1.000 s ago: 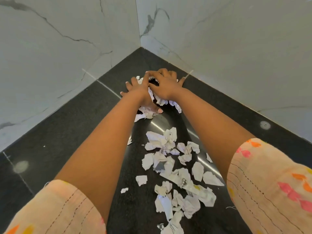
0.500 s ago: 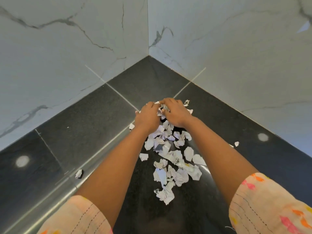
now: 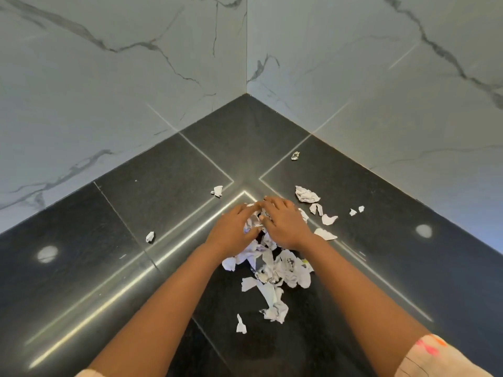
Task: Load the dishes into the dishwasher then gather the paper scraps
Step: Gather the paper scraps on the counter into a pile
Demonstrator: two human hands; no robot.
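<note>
A heap of torn white paper scraps (image 3: 275, 268) lies on a dark speckled stone counter (image 3: 381, 281), in front of the corner where two grey-veined marble walls (image 3: 136, 77) meet. The left hand (image 3: 234, 229) and right hand (image 3: 285, 227) rest palm down on the far end of the heap, fingertips meeting, fingers curved loosely over crumpled paper; whether either hand actually grips a piece cannot be told. Compared with half a second ago, the hands and heap sit nearer the person, and more stray pieces lie behind. To the right of the heap are a crumpled wad (image 3: 306, 194), several small bits (image 3: 329, 219) and two tiny ones (image 3: 356, 210). Beyond the heap, nearer the corner, lies one scrap (image 3: 295, 155). To the heap's left are two lone pieces (image 3: 217, 190) (image 3: 149, 237). Dark print marks some scraps, but nothing is legible. A peach patterned sleeve (image 3: 432, 355) shows at the lower right.
</note>
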